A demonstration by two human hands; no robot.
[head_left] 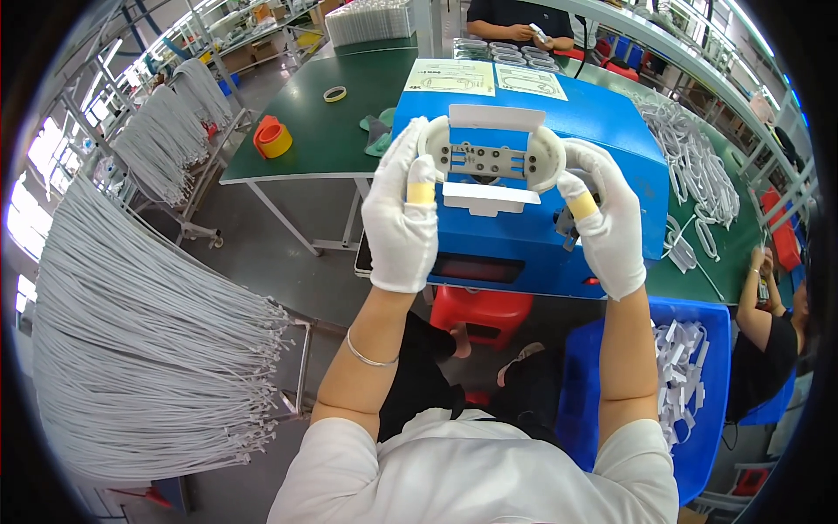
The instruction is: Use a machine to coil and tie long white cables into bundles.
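Note:
Both my hands wear white gloves with yellow tape around the thumbs. A white coiled cable [548, 160] forms an oblong loop around a metal fixture plate [489, 161] at the front of a blue machine [602, 113]. Its left end is between the fingers and thumb of my left hand [401, 218]. At the opposite end, my right hand [611, 223] curls its fingers around the loop. One white card flap [497, 118] stands above the plate, and a second card flap [491, 200] lies below it. Part of the coil is hidden behind my fingers and the flaps.
Two printed sheets [449, 77] lie on the machine. A tape roll [335, 93] and orange tape dispenser [272, 138] sit on the green table [305, 113]. Grey cables [157, 341] hang at left. A blue bin [711, 393] holds white pieces. Cable bundles [690, 166] and co-workers are beyond.

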